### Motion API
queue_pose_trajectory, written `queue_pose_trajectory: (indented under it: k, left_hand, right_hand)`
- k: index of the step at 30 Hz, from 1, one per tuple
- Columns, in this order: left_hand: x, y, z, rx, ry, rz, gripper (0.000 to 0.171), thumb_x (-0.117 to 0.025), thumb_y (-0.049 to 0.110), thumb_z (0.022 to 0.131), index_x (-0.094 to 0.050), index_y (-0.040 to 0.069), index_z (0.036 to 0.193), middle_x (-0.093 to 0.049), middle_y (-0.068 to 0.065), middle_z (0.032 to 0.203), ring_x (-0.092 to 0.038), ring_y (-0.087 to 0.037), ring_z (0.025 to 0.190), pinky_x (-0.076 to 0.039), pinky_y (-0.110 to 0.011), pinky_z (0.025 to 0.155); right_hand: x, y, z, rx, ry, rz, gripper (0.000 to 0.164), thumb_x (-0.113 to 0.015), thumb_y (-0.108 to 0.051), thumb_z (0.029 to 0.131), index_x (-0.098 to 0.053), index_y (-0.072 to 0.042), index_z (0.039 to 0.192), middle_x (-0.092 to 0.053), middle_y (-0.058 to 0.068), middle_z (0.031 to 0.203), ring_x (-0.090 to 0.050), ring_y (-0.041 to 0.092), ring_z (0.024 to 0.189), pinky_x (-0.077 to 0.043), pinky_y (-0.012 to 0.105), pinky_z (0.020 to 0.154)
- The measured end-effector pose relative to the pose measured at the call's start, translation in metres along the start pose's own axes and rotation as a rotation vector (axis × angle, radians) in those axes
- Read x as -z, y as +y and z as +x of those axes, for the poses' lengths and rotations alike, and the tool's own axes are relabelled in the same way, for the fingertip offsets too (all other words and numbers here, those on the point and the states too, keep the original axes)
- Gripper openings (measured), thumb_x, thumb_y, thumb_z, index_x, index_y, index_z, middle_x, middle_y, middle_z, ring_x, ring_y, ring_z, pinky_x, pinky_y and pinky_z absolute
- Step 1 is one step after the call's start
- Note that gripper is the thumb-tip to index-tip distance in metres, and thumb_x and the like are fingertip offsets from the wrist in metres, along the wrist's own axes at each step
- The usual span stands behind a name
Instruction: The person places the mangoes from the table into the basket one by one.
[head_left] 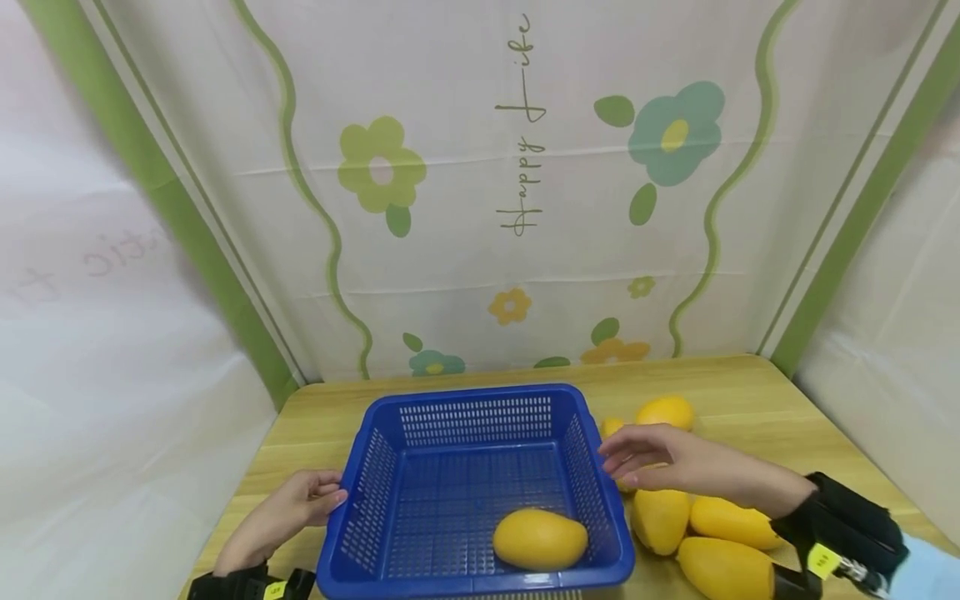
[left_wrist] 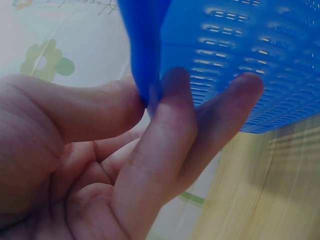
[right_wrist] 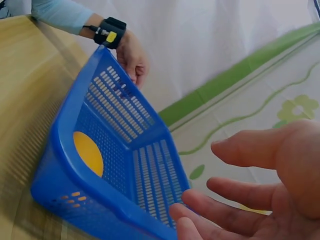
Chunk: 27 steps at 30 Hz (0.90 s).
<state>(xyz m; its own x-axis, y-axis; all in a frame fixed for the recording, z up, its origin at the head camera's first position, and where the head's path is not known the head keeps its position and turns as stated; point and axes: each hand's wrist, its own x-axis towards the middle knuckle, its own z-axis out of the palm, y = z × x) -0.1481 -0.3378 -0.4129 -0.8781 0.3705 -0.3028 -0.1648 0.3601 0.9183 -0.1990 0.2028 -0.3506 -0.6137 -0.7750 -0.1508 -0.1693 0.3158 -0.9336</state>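
A blue plastic basket (head_left: pixel 465 492) with slotted sides stands on the wooden table, and one yellow mango (head_left: pixel 540 540) lies in its near right corner. At the basket's left side my left hand (head_left: pixel 288 512) pinches the rim between thumb and fingers, as the left wrist view shows close up. My right hand (head_left: pixel 660 458) hovers just outside the right rim, above several mangoes (head_left: pixel 660 518). Its fingers are loosely spread with nothing between them. In the right wrist view, the fingertips come close to the basket's rim (right_wrist: pixel 145 217); whether they touch it I cannot tell.
More mangoes lie right of the basket, one toward the back (head_left: pixel 666 411) and another at the near edge (head_left: pixel 726 567), partly behind the wrist strap. A patterned cloth (head_left: pixel 450 250) hangs behind the table (head_left: pixel 720 383), with white cloth at both sides.
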Motion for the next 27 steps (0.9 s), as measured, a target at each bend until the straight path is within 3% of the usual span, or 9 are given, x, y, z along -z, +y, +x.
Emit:
queue_pose_trajectory:
  k: [4,18,24,27]
  left_hand:
    - [-0.001,-0.001,0.001,-0.010,-0.012,-0.007,0.053,-0.051,0.019,0.105,-0.040,-0.020,0.139,-0.066,-0.025,0.124,-0.068,-0.033,0.112,-0.058,-0.049,0.094]
    - [-0.001,0.000,-0.001,-0.006,-0.024,-0.018,0.052,-0.049,0.020,0.106,-0.040,-0.019,0.140,-0.066,-0.024,0.124,-0.068,-0.032,0.112,-0.057,-0.050,0.096]
    - [0.000,0.001,0.000,-0.011,-0.030,-0.013,0.052,-0.048,0.020,0.107,-0.039,-0.019,0.140,-0.066,-0.024,0.125,-0.068,-0.033,0.113,-0.057,-0.050,0.096]
    - [0.000,0.001,-0.001,-0.012,-0.024,-0.006,0.052,-0.048,0.020,0.106,-0.040,-0.019,0.140,-0.066,-0.024,0.124,-0.068,-0.032,0.112,-0.057,-0.050,0.095]
  right_hand:
    - [0.006,0.010,-0.017,0.012,0.021,-0.021,0.042,-0.054,-0.013,0.103,-0.046,0.006,0.140,-0.060,0.023,0.130,-0.062,0.003,0.111,-0.055,0.017,0.091]
    - [0.018,0.050,-0.054,-0.073,0.039,-0.008,0.046,-0.052,-0.011,0.103,-0.041,0.014,0.140,-0.054,0.033,0.134,-0.061,-0.004,0.111,-0.056,0.017,0.087]
    - [0.020,0.073,-0.064,0.008,0.062,-0.153,0.042,-0.057,-0.004,0.100,-0.045,0.020,0.132,-0.056,0.038,0.124,-0.058,-0.010,0.106,-0.056,0.015,0.082]
    - [0.021,0.081,-0.068,0.003,0.078,-0.219,0.040,-0.060,-0.005,0.098,-0.050,0.018,0.129,-0.058,0.037,0.122,-0.057,-0.012,0.105,-0.055,0.014,0.079]
